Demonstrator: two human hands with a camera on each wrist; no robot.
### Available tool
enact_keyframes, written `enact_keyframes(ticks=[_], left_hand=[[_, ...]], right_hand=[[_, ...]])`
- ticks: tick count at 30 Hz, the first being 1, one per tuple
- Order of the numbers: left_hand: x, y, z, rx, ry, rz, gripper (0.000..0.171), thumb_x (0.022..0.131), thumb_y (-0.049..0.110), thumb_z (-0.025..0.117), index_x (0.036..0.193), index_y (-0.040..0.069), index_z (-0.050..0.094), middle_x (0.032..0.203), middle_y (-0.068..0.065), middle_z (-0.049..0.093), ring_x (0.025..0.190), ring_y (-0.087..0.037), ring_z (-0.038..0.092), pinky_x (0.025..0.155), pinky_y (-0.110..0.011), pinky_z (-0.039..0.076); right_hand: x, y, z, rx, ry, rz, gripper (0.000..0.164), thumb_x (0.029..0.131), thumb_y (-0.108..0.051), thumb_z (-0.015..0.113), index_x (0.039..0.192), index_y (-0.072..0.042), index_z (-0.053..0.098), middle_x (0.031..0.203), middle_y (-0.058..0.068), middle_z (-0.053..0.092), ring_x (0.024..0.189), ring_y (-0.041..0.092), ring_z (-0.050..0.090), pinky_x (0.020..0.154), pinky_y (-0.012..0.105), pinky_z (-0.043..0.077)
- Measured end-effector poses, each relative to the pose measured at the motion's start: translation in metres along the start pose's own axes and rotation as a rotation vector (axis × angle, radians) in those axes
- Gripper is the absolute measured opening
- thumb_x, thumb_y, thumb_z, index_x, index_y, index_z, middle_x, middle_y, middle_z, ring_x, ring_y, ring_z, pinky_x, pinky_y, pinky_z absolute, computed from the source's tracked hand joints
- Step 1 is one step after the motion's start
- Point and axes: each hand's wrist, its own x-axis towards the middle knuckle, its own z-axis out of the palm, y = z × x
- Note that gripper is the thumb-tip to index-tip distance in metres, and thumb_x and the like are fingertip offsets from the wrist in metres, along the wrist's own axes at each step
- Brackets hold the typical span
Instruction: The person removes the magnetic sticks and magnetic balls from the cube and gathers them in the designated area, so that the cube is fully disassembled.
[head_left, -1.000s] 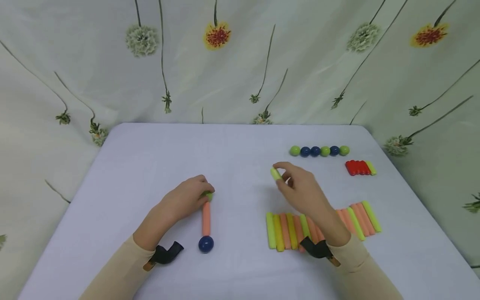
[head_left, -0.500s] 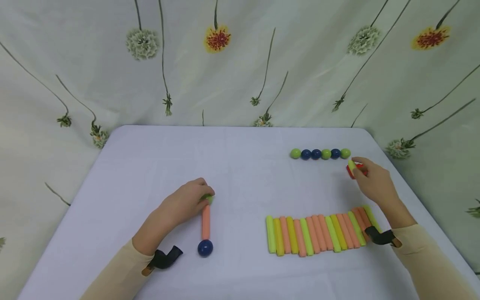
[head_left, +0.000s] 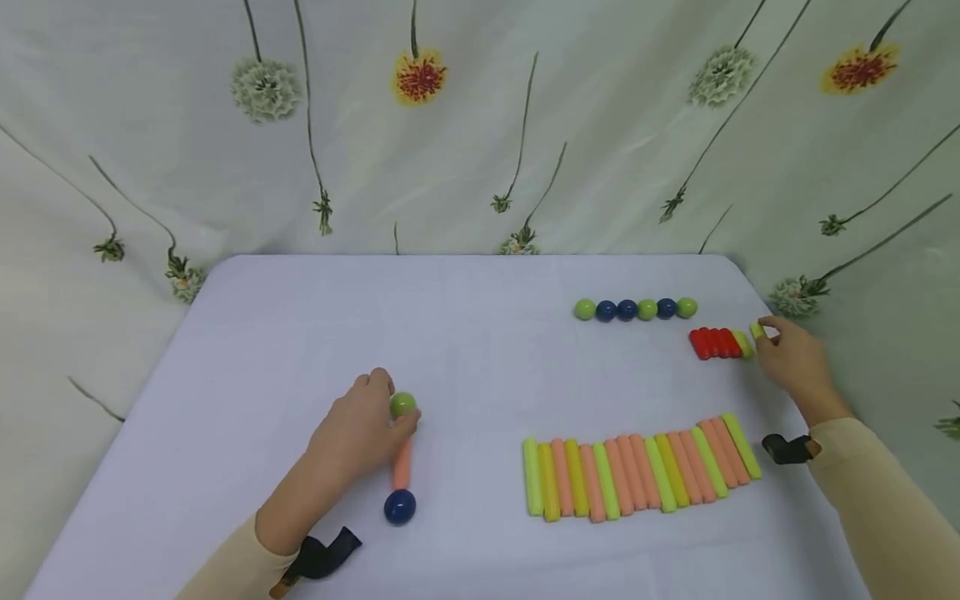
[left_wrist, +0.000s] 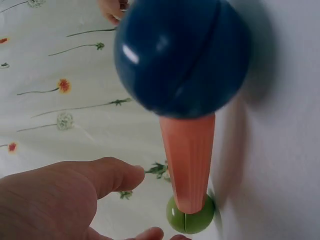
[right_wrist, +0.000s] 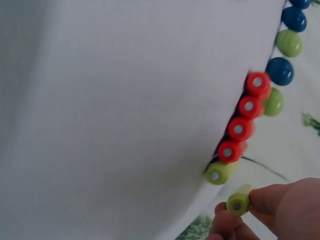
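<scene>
On the left of the table, a green ball (head_left: 402, 405), an orange rod (head_left: 402, 465) and a dark blue ball (head_left: 400, 507) lie joined end to end in a line. My left hand (head_left: 358, 433) is beside the green ball, thumb and fingers spread apart; the left wrist view shows a gap between the thumb (left_wrist: 117, 175) and the orange rod. At the far right, my right hand (head_left: 797, 362) pinches a short yellow-green rod (right_wrist: 238, 202) between thumb and fingers. It is just right of a row of short red rods (head_left: 715, 342) that ends in another short yellow-green rod (head_left: 742, 343).
Green and blue balls (head_left: 627, 310) form a line at the back right. Longer orange, yellow and yellow-green rods (head_left: 636, 475) lie side by side at the front right. A flowered cloth (head_left: 465, 125) hangs behind the white table (head_left: 465, 333).
My right hand has carried the short yellow-green rod from mid-table to the right end of the red row. The left hand's fingers have spread from the green ball, uncovering it.
</scene>
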Motion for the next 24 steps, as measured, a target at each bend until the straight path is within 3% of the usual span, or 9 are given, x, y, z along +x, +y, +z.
enact_keyframes(ticks=[4, 8, 18, 24], left_hand=[[-0.015, 0.004, 0.002, 0.018, -0.026, -0.062, 0.035, 0.088, 0.036, 0.063, 0.084, 0.004, 0.047, 0.063, -0.007, 0.05, 0.05, -0.02, 0.046, 0.044, -0.032, 0.033], [-0.023, 0.003, 0.005, 0.046, -0.041, -0.075, 0.034, 0.087, 0.037, 0.062, 0.074, 0.009, 0.048, 0.056, -0.004, 0.046, 0.045, -0.017, 0.044, 0.042, -0.028, 0.029], [-0.026, 0.001, 0.009, 0.018, -0.103, -0.077, 0.033, 0.087, 0.037, 0.067, 0.076, 0.009, 0.054, 0.054, -0.001, 0.047, 0.045, -0.014, 0.043, 0.043, -0.026, 0.026], [-0.023, 0.002, 0.014, 0.005, -0.099, -0.062, 0.03, 0.086, 0.033, 0.067, 0.075, 0.01, 0.053, 0.054, -0.001, 0.048, 0.045, -0.014, 0.044, 0.043, -0.026, 0.026]], right_hand=[[0.012, 0.01, 0.003, -0.06, -0.04, -0.015, 0.045, 0.098, -0.015, 0.038, 0.133, 0.011, 0.043, 0.117, 0.038, 0.052, 0.098, 0.05, 0.053, 0.07, 0.054, 0.047], [0.021, 0.017, 0.007, -0.112, -0.093, 0.0, 0.045, 0.098, -0.017, 0.035, 0.131, 0.012, 0.044, 0.122, 0.039, 0.049, 0.102, 0.051, 0.05, 0.076, 0.058, 0.045], [0.022, 0.016, 0.001, -0.088, -0.158, 0.003, 0.047, 0.098, -0.014, 0.026, 0.136, 0.012, 0.036, 0.129, 0.042, 0.039, 0.105, 0.051, 0.046, 0.08, 0.06, 0.044], [0.013, 0.004, -0.008, -0.077, -0.098, 0.028, 0.052, 0.098, -0.015, 0.032, 0.139, 0.016, 0.03, 0.122, 0.04, 0.043, 0.102, 0.052, 0.048, 0.077, 0.061, 0.045]])
